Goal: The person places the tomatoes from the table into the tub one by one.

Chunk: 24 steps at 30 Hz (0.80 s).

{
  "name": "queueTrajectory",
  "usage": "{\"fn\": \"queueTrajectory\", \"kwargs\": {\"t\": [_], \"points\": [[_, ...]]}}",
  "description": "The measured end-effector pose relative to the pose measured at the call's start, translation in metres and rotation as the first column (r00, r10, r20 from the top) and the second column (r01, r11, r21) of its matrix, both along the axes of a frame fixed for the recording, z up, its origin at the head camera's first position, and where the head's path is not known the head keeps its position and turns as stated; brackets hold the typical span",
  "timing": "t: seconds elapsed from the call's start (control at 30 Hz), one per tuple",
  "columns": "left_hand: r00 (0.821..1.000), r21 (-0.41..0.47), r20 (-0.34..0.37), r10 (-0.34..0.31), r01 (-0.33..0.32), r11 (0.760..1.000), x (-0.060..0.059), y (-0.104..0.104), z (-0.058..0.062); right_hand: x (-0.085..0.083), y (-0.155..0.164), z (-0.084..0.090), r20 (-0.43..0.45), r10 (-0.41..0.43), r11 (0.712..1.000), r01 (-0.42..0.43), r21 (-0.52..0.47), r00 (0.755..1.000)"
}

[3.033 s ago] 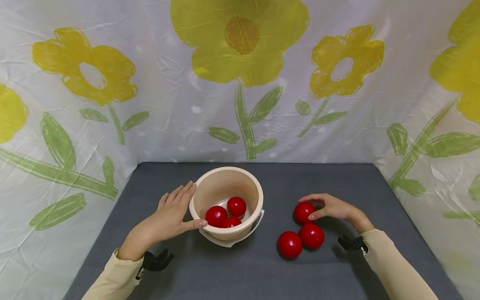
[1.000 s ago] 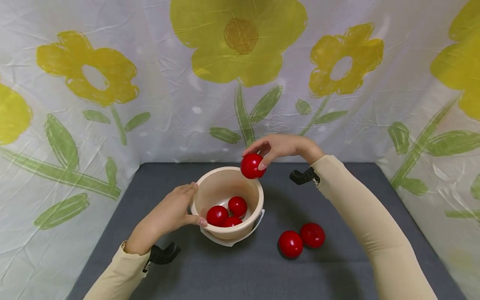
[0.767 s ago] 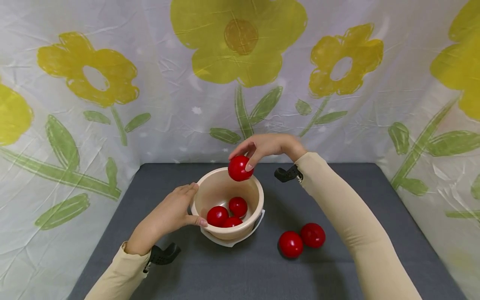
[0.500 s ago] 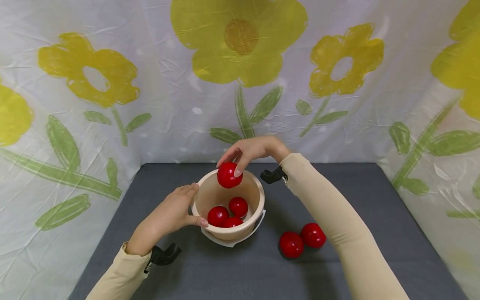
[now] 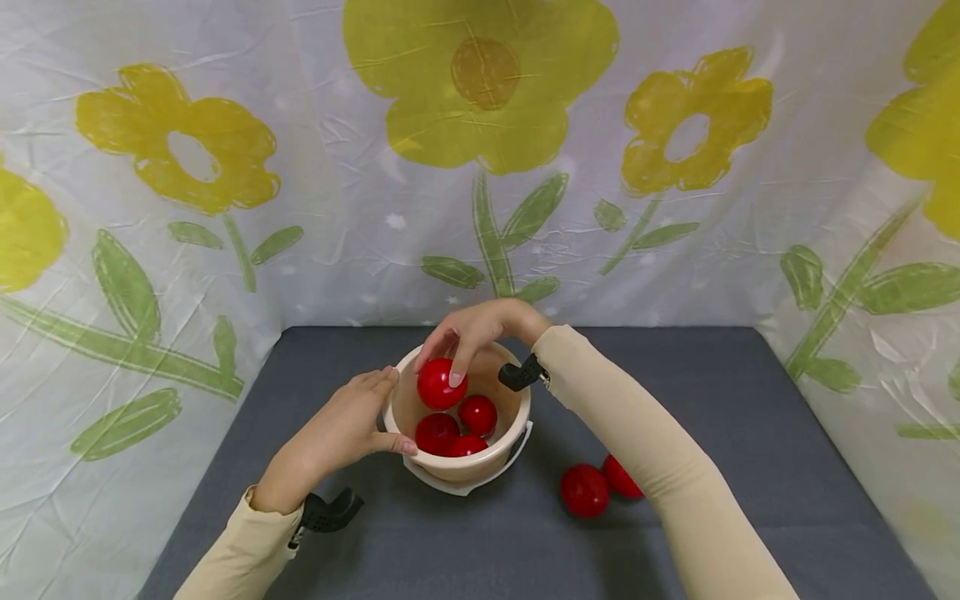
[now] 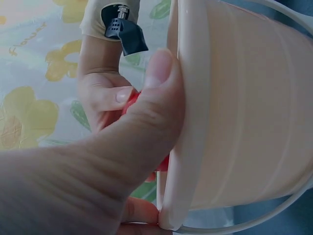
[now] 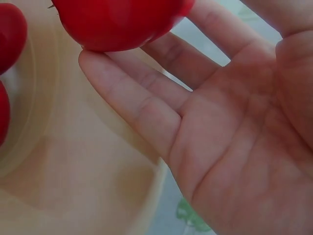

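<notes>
Right hand (image 5: 480,333) – red ball (image 5: 441,384) – over bucket (image 5: 457,467)

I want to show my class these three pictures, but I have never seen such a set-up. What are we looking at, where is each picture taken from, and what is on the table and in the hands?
There is no machine here: a person works with two bare hands and wears three small cameras. The wide picture comes from a camera on the head, looking down at a grey table in front of a flowered cloth. The two close pictures come from cameras strapped to the wrists.

On the table stands a cream bucket with three red balls in it. Two more red balls lie to its right.

The left hand holds the bucket's rim; the left wrist picture shows its thumb against the rim. The right hand holds a fourth red ball in its fingertips over the bucket's mouth.
</notes>
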<state>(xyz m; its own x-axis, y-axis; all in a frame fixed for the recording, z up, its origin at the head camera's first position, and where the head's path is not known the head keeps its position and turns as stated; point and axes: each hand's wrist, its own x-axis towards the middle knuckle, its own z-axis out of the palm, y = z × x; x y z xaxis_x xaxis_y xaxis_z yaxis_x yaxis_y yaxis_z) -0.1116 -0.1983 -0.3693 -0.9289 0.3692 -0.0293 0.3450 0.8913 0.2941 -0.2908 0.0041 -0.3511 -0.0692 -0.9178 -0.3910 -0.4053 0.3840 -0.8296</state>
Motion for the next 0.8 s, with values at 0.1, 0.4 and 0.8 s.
{"fn": "queueTrajectory", "kwargs": {"t": [0.1, 0.4, 0.8], "points": [[1.000, 0.003, 0.001, 0.002, -0.002, 1.000, 0.000, 0.001, 0.001, 0.002, -0.002, -0.005, 0.020, 0.000, 1.000, -0.001, 0.018, 1.000], [1.000, -0.006, -0.007, 0.004, -0.004, 1.000, -0.001, 0.001, 0.001, 0.006, -0.006, -0.014, 0.042, 0.003, 0.998, -0.006, 0.058, 0.999], [1.000, 0.011, -0.005, 0.008, -0.008, 1.000, 0.001, -0.001, 0.001, 0.010, -0.009, -0.018, 0.096, 0.026, 0.998, -0.032, 0.057, 0.995]]}}
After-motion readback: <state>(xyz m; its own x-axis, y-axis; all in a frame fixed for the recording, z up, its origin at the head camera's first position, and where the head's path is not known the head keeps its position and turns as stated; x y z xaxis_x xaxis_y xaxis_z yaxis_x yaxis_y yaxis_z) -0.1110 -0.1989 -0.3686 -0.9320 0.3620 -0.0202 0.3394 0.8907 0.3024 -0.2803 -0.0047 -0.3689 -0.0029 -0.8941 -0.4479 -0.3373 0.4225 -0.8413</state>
